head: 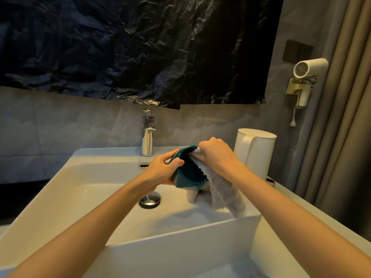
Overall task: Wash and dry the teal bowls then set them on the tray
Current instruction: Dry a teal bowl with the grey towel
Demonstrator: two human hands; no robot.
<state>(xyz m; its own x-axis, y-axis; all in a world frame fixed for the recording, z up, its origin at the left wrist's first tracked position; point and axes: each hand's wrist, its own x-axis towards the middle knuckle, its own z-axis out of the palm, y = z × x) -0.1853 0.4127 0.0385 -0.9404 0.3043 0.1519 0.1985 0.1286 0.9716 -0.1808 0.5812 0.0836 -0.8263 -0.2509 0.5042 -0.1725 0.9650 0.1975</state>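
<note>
Head view, frame centre, left to right: left hand (pixel 160 169) grips the tilted teal bowl (pixel 185 173) by its outer wall, above the sink (pixel 90 183). Right hand (pixel 215 155) is closed on a grey cloth (pixel 222 189) pressed at the bowl rim; cloth hangs into the basin. Kettle (pixel 258 151) stands right of centre.

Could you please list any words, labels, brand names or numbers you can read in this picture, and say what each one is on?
None can be read: the kettle, the hair dryer, the tap, the teal bowl and the grey cloth show no print.
</note>
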